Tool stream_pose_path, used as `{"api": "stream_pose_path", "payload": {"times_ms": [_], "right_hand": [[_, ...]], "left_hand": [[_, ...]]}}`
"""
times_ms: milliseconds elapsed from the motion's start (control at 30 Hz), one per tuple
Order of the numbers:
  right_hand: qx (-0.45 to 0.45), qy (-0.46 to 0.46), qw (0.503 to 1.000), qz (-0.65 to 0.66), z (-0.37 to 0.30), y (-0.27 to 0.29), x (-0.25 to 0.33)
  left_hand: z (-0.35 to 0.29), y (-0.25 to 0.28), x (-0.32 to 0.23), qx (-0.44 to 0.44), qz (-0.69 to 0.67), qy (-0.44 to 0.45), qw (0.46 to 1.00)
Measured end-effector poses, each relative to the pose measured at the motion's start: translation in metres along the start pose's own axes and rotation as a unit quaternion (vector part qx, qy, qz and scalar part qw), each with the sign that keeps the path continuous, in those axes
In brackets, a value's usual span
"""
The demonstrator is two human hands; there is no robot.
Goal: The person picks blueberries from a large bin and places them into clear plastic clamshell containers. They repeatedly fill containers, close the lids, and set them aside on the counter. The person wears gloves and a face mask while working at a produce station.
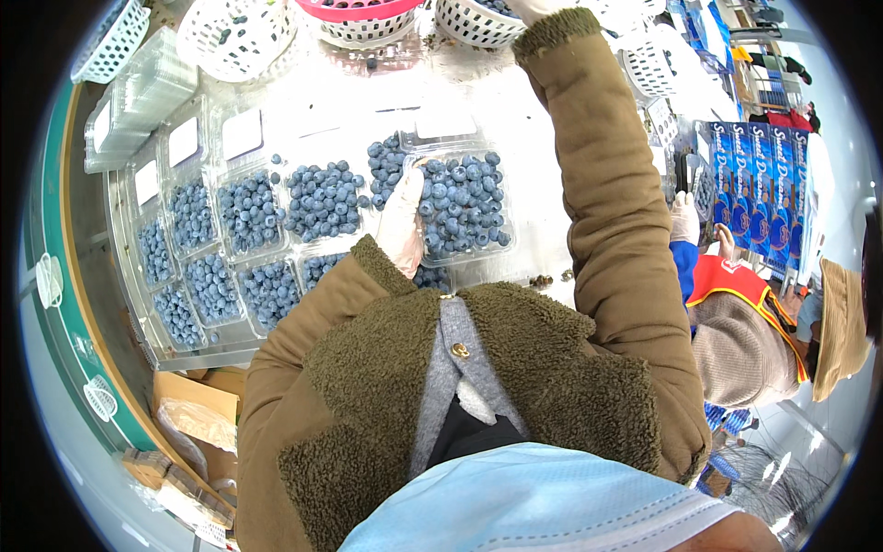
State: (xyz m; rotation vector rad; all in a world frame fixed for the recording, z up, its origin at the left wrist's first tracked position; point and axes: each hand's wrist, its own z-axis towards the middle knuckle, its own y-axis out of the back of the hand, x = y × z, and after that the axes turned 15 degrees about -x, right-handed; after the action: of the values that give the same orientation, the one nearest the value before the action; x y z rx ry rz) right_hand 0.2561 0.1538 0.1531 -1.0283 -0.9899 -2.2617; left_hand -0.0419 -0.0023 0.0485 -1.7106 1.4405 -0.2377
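My left hand, in a pale glove, grips the left side of a clear plastic clamshell with its lid folded back. Blueberries fill it nearly to the rim. My right arm stretches far forward, and the gloved right hand is at a white perforated basket with blueberries in it. The upper edge cuts off that hand, so its fingers are hidden. Left of my left hand, several more open clamshells of blueberries stand in rows, some partly behind my sleeve.
At the far left lies a stack of empty clamshells. White baskets and a pink-rimmed one line the far side. To the right, a co-worker in a red vest works beside blue boxes. A cardboard box sits lower left.
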Motion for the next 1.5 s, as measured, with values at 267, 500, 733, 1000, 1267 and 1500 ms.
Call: {"api": "stream_pose_path", "payload": {"times_ms": [267, 500, 733, 1000, 1267, 1500], "right_hand": [[-0.026, -0.087, 0.994, 0.067, -0.128, 0.077, -0.003], [-0.074, -0.248, 0.960, 0.105, -0.267, 0.085, 0.022], [0.015, 0.187, 0.968, -0.165, -0.267, 0.089, 0.079], [0.087, 0.182, 0.975, -0.090, -0.303, 0.082, 0.083], [0.095, 0.179, 0.978, -0.054, -0.322, 0.106, 0.082], [-0.142, -0.258, 0.942, 0.163, -0.300, 0.100, 0.047]], "left_hand": [[0.022, 0.019, -0.013, 0.124, -0.073, 0.046, 0.988], [0.014, 0.005, -0.006, -0.097, 0.060, -0.185, 0.976], [-0.001, -0.016, -0.004, 0.106, 0.056, -0.081, 0.989], [0.004, -0.012, -0.006, 0.001, 0.089, -0.049, 0.995], [0.017, 0.005, -0.005, 0.083, -0.005, 0.046, 0.995], [0.021, 0.016, -0.001, -0.032, 0.135, -0.039, 0.990]]}}
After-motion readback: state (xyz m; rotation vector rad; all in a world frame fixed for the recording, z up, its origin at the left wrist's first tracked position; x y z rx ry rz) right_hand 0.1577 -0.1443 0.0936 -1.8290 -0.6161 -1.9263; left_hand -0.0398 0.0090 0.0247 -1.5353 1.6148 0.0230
